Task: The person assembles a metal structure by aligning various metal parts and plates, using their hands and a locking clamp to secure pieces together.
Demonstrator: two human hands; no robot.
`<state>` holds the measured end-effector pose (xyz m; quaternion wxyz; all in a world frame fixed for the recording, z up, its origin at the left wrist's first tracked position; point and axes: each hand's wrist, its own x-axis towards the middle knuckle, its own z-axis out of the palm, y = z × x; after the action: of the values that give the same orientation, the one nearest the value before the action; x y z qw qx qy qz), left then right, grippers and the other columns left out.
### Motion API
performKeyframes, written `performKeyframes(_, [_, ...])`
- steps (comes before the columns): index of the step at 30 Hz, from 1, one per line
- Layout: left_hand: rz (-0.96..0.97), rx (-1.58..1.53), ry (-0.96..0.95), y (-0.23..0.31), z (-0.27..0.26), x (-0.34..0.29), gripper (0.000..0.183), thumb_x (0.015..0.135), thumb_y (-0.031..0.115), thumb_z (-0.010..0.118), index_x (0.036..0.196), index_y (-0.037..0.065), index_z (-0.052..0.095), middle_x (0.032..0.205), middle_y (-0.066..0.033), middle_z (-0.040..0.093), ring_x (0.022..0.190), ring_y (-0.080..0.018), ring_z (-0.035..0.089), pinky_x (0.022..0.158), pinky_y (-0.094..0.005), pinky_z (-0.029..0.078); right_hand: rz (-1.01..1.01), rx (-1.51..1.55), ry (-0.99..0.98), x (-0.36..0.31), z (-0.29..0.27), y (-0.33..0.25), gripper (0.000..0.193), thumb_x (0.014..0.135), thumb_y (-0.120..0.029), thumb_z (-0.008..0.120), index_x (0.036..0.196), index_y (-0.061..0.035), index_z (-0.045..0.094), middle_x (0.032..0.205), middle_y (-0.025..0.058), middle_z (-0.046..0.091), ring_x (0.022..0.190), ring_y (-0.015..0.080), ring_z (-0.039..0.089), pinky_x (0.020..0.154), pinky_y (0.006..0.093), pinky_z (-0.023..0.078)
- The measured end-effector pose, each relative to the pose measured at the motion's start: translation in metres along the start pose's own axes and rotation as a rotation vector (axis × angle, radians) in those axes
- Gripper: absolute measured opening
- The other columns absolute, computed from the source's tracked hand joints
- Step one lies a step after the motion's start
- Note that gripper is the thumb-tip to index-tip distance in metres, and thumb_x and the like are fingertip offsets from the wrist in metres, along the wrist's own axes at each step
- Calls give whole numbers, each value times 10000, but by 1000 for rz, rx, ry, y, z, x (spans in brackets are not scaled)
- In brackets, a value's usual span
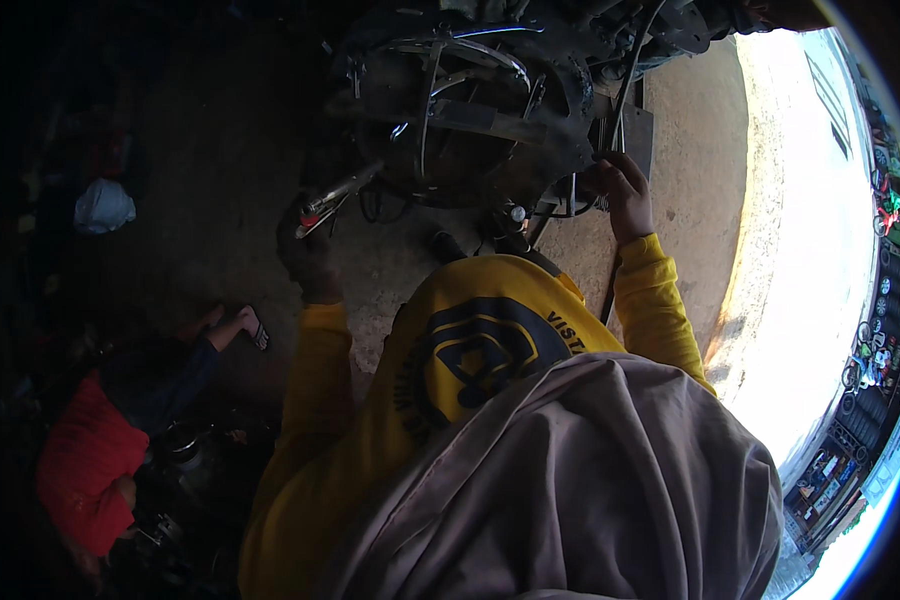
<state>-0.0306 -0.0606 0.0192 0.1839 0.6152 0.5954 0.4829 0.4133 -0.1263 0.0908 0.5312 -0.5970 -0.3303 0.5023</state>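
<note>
In the dark on the left, my left hand (310,255) is closed around silver pliers (345,188) with a bit of red at the handle. Their far end points up and right toward a dark metal assembly (480,125) with curved shiny bars and a flat crosspiece. At that assembly's right edge, my right hand (625,195) has its fingers bent against the rim of a dark metal part (570,150). What its fingertips pinch, if anything, is hidden. Yellow sleeves cover both my forearms.
A person in a red top (90,470) bends over dark machine parts (185,450) at lower left. A pale plastic bag (104,206) lies on the floor at the left. Beside my right hand stands a flat plate (638,135). Bright daylit ground (790,250) stretches along the right.
</note>
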Motion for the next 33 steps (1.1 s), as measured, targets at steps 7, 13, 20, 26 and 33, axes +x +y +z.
performKeyframes(7, [-384,-153,-238,0,3,-63,292,944,238,553,1092,-4,626,891,-49,654,775,-103,615,665,-256,505,83,60,7,-7,2,4,276,933,-161,491,1132,17,558,863,58,622,757,120,598,679,257,480])
performKeyframes(13, [-361,-172,-263,-17,16,-62,299,929,246,571,1085,-2,631,923,-96,661,839,-201,642,736,-332,514,106,-136,-61,2,24,-13,287,914,-134,571,1160,14,551,962,75,640,801,137,632,710,257,505])
performKeyframes(20, [-208,-38,-491,-48,16,-66,252,900,234,597,1043,34,648,979,-152,666,929,-314,638,787,-383,497,71,-207,-110,1,31,-7,305,911,-154,599,1157,18,543,950,68,645,788,129,627,699,250,494])
performKeyframes(26, [-453,-184,-496,-44,16,-73,290,934,221,587,1144,23,604,1000,-44,648,774,-105,621,655,-269,523,-34,-339,-113,-6,17,9,248,924,-170,586,1092,11,568,890,71,639,736,121,618,683,264,494])
performKeyframes(33, [-500,-379,-198,-20,20,-40,261,931,277,584,984,27,638,827,-30,653,678,-84,608,577,-273,467,-225,-650,-124,-8,4,18,234,919,-169,593,1078,2,584,883,65,638,741,128,618,680,263,495])
